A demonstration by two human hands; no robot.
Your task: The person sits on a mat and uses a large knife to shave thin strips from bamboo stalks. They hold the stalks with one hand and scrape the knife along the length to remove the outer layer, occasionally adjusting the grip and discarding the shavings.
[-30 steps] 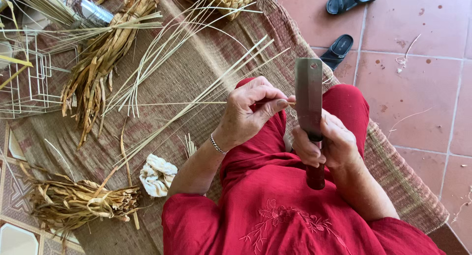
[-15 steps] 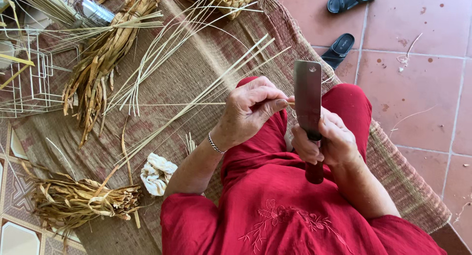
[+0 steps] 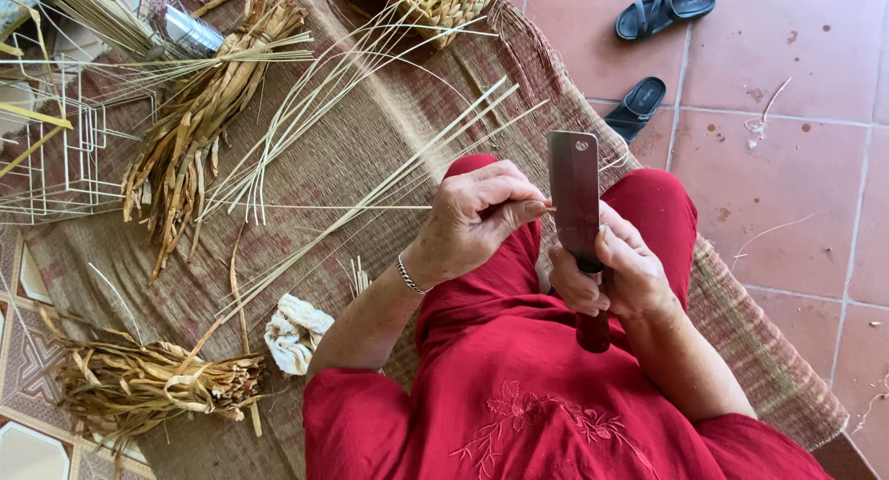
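Here the left hand (image 3: 477, 216) is closed in a pinch on the near end of a thin pale strip (image 3: 370, 207), which runs away from it to the left over the woven mat (image 3: 389, 119). The right hand (image 3: 616, 276) is wrapped fully round the dark handle of a cleaver (image 3: 574, 198), blade standing upright, its edge touching the strip's end right at the left fingertips. By the look of it the cut at this strip is only beginning: the blade sits at the very tip and no split shows along the length. A fan of long thin strips (image 3: 343, 91) lies spread on the mat above, seemingly already worked, while two bundles of dried leaves (image 3: 199, 119) and (image 3: 153, 383) look untouched. A white rag (image 3: 294, 332) lies near the left elbow, and sandals (image 3: 662, 12) sit on the red tiles. The contact point is partly hidden by the fingers, and the basket (image 3: 444, 3) and wire rack (image 3: 56, 137) are cut off at the edges.
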